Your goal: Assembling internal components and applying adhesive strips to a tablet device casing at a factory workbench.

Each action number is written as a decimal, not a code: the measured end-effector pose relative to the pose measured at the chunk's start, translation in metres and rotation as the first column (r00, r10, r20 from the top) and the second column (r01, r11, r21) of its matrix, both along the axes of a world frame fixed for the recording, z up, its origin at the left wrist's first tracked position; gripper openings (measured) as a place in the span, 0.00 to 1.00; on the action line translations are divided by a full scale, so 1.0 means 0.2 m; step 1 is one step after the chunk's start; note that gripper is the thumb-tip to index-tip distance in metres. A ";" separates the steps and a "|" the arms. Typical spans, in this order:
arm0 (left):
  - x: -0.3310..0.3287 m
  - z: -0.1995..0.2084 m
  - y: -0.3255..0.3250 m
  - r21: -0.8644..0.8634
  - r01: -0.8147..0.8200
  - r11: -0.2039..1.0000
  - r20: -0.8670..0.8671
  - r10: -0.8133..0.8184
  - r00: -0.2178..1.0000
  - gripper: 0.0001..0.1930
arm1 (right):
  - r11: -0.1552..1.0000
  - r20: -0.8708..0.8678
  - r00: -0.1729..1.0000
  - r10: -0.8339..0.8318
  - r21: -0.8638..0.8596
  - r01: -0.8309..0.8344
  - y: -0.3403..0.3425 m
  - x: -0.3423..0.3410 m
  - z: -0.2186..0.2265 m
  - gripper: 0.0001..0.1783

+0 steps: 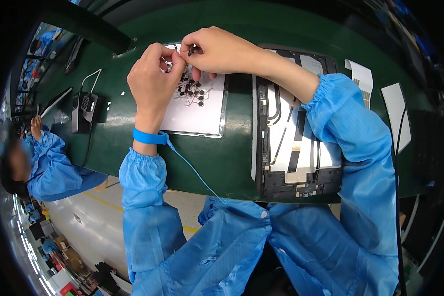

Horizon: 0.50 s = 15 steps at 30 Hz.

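My left hand (155,79) and my right hand (217,52) meet over a white sheet (195,121), fingertips almost touching. The left fingers are pinched together on something too small to make out. My right hand is closed in a pinch, and a short dark object (193,50) shows between its thumb and forefinger; its kind is unclear. Below the hands, several small round black parts with thin red and black wires (196,92) lie heaped on the sheet, partly hidden by my fingers. A blue wrist strap (149,136) with a coiled cord circles my left wrist.
To the right lies an opened flat device panel (301,167) with black edges and cables, under my right forearm. White pieces (397,116) rest beyond it. A black box-shaped device (87,112) stands on the green table (207,163) at left. Another person (49,165) sits farther left.
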<state>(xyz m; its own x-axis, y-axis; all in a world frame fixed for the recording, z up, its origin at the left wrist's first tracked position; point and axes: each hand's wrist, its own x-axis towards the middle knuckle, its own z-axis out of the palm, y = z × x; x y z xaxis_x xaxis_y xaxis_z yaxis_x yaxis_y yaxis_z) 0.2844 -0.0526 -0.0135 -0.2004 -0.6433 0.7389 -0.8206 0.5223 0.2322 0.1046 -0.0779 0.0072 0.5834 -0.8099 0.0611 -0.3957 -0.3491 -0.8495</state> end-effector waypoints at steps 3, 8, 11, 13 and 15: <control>0.00 0.00 0.01 0.003 -0.001 1.000 -0.020 0.001 1.000 0.07 | 0.998 -0.018 1.000 0.008 -0.060 -0.009 0.00 0.01 -0.01 0.13; 0.00 -0.01 0.00 0.137 0.069 0.988 -0.134 -0.051 0.990 0.07 | 0.963 -0.078 0.994 -0.082 -0.261 0.059 -0.01 -0.03 0.00 0.13; 0.00 -0.01 0.01 0.244 0.085 0.966 -0.117 -0.057 0.991 0.05 | 0.959 -0.098 0.988 -0.118 -0.271 0.088 -0.03 -0.06 0.05 0.14; 0.01 -0.01 0.00 0.288 0.124 0.949 -0.130 -0.090 0.987 0.05 | 0.971 -0.106 0.985 -0.135 -0.210 0.110 -0.02 -0.08 0.08 0.14; 0.01 -0.02 0.01 0.330 0.164 0.929 -0.142 -0.123 0.982 0.04 | 0.983 -0.108 0.988 -0.113 -0.154 0.096 -0.03 -0.10 0.10 0.15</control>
<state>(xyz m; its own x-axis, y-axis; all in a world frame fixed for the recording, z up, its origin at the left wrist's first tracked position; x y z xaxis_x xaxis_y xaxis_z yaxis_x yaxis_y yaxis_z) 0.2859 -0.0516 -0.0176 -0.2349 -0.8303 0.5053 -0.6991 0.5055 0.5057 0.0843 -0.0830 0.0268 0.5062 -0.8538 0.1217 -0.5295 -0.4191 -0.7376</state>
